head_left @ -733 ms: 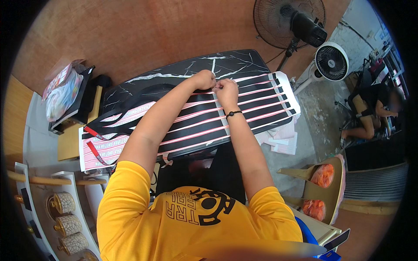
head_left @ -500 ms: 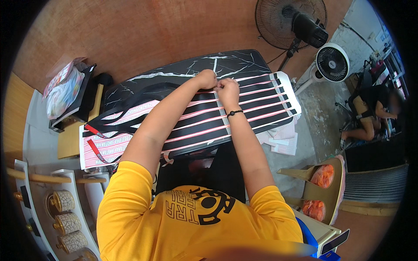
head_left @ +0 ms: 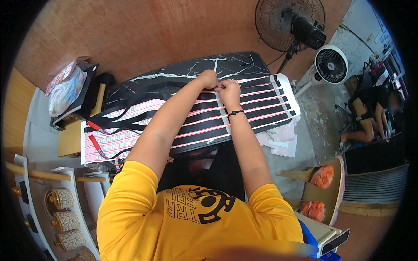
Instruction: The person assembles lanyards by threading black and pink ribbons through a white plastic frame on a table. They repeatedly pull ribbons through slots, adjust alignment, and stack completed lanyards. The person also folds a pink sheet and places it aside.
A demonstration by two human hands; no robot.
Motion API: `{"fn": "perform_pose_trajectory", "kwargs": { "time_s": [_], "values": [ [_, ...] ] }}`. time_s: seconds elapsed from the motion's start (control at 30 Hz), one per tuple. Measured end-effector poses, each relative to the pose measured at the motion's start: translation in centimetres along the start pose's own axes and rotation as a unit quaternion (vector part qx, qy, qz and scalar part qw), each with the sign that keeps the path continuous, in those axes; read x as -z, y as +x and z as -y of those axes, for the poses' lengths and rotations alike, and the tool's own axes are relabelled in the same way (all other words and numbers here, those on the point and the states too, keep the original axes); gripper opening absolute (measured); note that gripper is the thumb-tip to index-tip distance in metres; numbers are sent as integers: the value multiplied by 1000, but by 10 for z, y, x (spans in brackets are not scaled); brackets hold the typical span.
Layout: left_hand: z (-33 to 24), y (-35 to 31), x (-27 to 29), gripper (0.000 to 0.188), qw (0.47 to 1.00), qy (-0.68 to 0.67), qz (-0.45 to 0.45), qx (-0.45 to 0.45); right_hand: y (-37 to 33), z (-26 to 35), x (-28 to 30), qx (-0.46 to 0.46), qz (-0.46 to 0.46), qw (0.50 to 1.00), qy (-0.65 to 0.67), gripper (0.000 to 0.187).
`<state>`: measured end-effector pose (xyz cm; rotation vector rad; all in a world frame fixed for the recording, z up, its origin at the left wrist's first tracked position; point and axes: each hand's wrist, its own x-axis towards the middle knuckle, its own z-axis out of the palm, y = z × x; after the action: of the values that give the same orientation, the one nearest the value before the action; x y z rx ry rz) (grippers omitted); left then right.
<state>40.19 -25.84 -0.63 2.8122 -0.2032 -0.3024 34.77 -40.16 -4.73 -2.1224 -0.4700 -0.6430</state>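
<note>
My left hand (head_left: pixel 209 80) and my right hand (head_left: pixel 229 90) meet at the far side of the table, fingers pinched together on a black strap (head_left: pixel 207 91). The exact pinch is hidden by the fingers. Under them lies a long white-and-pink printed sheet (head_left: pixel 285 85), with several black straps laid across it in parallel rows. A pale tape strip (head_left: pixel 224 114) crosses the rows beside my right wrist, and another crosses near the sheet's right end. Loose strap lengths run leftward under my left arm, two ending in red printed pieces (head_left: pixel 98 127).
The black marble-patterned table (head_left: pixel 174 71) stands against a wooden wall. Two fans (head_left: pixel 331 63) are at the far right. Loose papers (head_left: pixel 284 145) lie below the table's right edge. Plastic-wrapped goods (head_left: pixel 67 89) sit at the left. Another person (head_left: pixel 370 108) sits at the far right.
Both hands stay pinched at nearly the same spot, with only a slight shift. The loose straps at the left have moved a little. The seated person's arms are lower.
</note>
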Motion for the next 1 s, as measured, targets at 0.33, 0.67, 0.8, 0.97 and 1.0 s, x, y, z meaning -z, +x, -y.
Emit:
{"fn": "perform_pose_trajectory", "kwargs": {
  "time_s": [0.33, 0.67, 0.8, 0.97, 1.0],
  "values": [
    [-5, 1, 2, 29, 999, 51, 1, 10, 0, 6, 16, -13, 32, 998, 51, 20],
    [13, -35, 31, 27, 986, -146, -13, -81, 3, 2, 22, -82, 64, 991, 83, 25],
    [18, -62, 29, 30, 989, -69, 13, -132, 3, -3, 17, -54, 44, 993, 95, 28],
    [15, -74, 14, 26, 973, 43, -120, -194, 0, -2, 14, -57, 79, 992, 79, 45],
    [15, -72, 13, 22, 961, 67, -156, -216, -2, 0, 14, -52, 80, 992, 77, 49]
  ]
}}
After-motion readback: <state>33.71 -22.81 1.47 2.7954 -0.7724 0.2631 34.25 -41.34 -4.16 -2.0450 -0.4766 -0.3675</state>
